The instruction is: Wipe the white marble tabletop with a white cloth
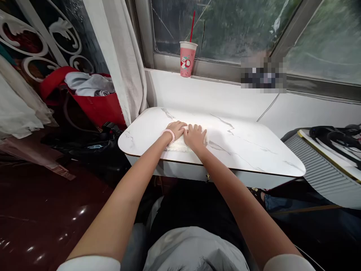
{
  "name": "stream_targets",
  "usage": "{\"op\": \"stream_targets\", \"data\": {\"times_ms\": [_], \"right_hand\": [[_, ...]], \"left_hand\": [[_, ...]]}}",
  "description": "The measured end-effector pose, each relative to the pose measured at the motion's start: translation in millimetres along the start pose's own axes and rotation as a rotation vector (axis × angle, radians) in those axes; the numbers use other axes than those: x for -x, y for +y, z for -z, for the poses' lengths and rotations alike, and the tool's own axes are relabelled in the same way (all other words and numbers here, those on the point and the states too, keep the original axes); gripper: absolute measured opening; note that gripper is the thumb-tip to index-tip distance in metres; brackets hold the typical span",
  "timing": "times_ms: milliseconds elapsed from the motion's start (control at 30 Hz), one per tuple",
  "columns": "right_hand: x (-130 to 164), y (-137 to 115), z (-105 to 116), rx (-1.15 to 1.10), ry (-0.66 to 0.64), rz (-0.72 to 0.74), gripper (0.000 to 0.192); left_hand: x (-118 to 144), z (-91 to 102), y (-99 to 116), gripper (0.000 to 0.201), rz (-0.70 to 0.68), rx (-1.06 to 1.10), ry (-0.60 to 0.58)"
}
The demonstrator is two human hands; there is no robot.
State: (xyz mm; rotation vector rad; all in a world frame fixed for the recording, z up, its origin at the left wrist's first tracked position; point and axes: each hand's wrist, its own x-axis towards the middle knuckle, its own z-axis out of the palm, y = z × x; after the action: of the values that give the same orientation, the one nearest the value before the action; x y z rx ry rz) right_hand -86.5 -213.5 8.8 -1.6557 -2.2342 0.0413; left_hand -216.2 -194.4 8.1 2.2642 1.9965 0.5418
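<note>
A small white, fluffy-edged cloth (178,145) lies bunched or folded on the white marble-patterned table (248,146), near its front edge. My left hand (177,130), with a pink-and-white coil band at the wrist, rests on the cloth's left part, fingers pointing right. Beside it, my right hand (195,136) lies palm down over the right part, its fingers slightly spread and pointing away from me. Both hands press on the cloth, their fingertips almost touching. Much of the cloth is hidden under them.
A pink cup (187,60) with a red straw stands on the sill by the window. To the left are a curtain (118,52) and a red bag (96,107) holding grey cloth. Black headphones (334,141) lie on a white surface at right.
</note>
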Motion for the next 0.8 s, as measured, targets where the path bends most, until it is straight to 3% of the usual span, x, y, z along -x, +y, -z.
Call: {"op": "stream_targets", "data": {"times_ms": [500,800], "right_hand": [[-149.7,-22.3,-62.0,-0.074,0.098,0.058,0.037],[-204.2,-30.3,-78.7,-0.086,0.099,0.050,0.038]], "left_hand": [[-115.8,-5.6,-92.6,0.038,0.133,0.103,0.101],[-165.9,-11.4,-129.7,0.037,0.117,0.071,0.126]]}}
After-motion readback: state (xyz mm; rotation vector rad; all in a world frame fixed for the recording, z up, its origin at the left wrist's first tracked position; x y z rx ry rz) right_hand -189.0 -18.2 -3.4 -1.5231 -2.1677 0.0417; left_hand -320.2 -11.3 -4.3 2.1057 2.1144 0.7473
